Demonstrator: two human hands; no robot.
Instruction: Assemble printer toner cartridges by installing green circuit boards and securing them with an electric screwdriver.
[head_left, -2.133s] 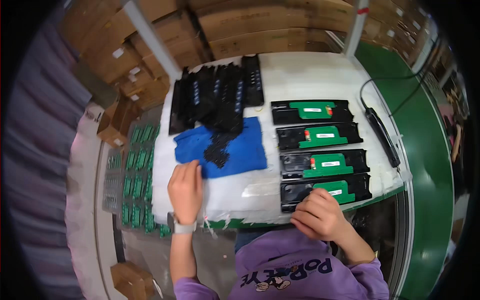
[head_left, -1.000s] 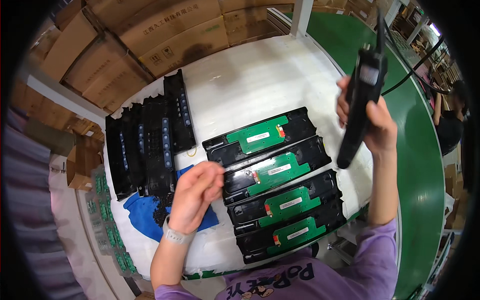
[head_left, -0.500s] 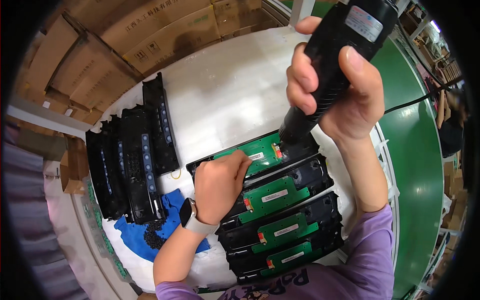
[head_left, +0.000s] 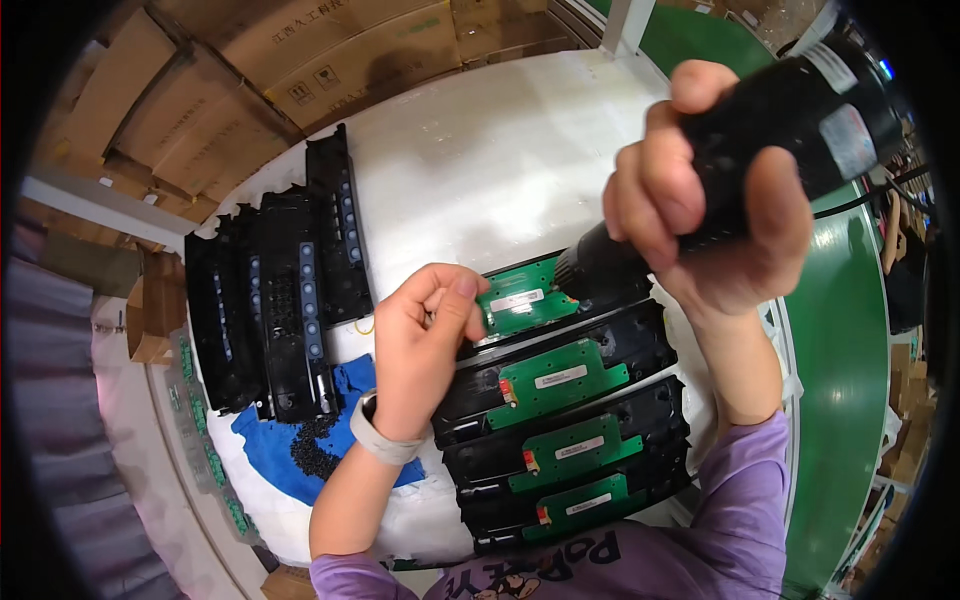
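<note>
Electric screwdriver has tilted rightward, clasped in the right hand. Left hand curls at the farthest circuit board; its grip I cannot tell.

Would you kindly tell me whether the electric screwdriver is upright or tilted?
Tilted: the electric screwdriver slants in the right hand, its nose pointing lower left, near the farthest green circuit board.

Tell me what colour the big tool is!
The tool is mostly black, clearest in the head view.
</note>
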